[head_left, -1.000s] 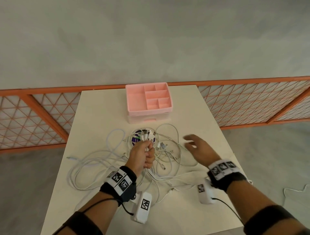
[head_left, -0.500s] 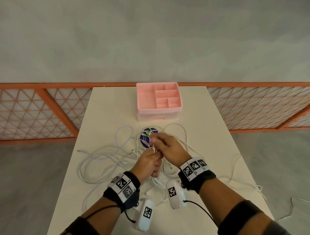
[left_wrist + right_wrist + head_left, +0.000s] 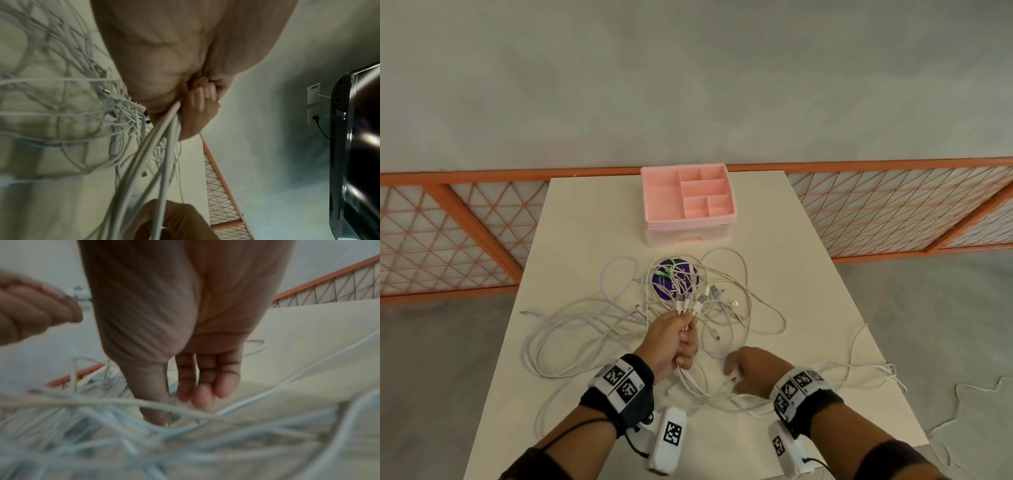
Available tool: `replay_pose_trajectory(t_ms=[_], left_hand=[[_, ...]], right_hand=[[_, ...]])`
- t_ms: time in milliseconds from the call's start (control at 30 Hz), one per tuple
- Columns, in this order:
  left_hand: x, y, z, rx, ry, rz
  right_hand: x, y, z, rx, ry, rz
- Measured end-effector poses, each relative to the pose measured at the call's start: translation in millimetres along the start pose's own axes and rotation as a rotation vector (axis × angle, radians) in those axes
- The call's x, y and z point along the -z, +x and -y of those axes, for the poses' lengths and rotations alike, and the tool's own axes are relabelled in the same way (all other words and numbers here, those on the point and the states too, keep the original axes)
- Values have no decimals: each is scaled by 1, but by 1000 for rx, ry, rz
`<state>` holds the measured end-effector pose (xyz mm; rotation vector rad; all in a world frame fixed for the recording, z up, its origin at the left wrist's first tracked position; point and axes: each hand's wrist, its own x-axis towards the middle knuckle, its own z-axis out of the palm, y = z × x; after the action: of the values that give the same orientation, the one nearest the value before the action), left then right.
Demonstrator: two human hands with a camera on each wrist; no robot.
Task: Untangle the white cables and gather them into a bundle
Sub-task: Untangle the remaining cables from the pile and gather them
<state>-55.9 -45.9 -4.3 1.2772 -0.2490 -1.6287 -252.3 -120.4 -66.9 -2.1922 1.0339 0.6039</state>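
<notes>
A tangle of white cables (image 3: 592, 329) sprawls over the middle of the cream table (image 3: 585, 222). My left hand (image 3: 674, 339) is raised above the tangle and grips a bunch of cable ends, whose plugs (image 3: 690, 301) stick up out of the fist. In the left wrist view the strands (image 3: 156, 146) run down from the curled fingers (image 3: 201, 100). My right hand (image 3: 748, 371) is low over the near part of the tangle. Its fingers (image 3: 203, 395) are relaxed and point down, and its thumb (image 3: 154, 402) dips among the strands. I see no strand pinched there.
A pink compartment organiser (image 3: 688, 202) stands at the back of the table. A purple round disc (image 3: 674, 281) lies under the cables. One cable (image 3: 893, 373) trails off the right edge to the floor. An orange mesh fence (image 3: 448, 240) runs behind the table.
The right hand came in from the right to the plugs in the left fist, then dropped back to the near strands. The left hand keeps its grip.
</notes>
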Motion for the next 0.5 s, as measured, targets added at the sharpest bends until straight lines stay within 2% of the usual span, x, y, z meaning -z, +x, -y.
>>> replay_pose_trajectory(t_ms=[100, 200, 333, 433, 500], left_hand=[[-6, 1, -6, -9, 16, 12], [-10, 0, -13, -56, 21, 10], [-9, 1, -25, -167, 6, -32], [-10, 5, -33, -206, -17, -58], [-13, 5, -37, -219, -22, -61]], right_hand=[[-16, 8, -7, 10, 1, -40], [0, 4, -11, 32, 192, -126], [63, -16, 7, 146, 867, -355], [115, -32, 31, 320, 1416, -492], [141, -41, 47, 389, 1604, -567]])
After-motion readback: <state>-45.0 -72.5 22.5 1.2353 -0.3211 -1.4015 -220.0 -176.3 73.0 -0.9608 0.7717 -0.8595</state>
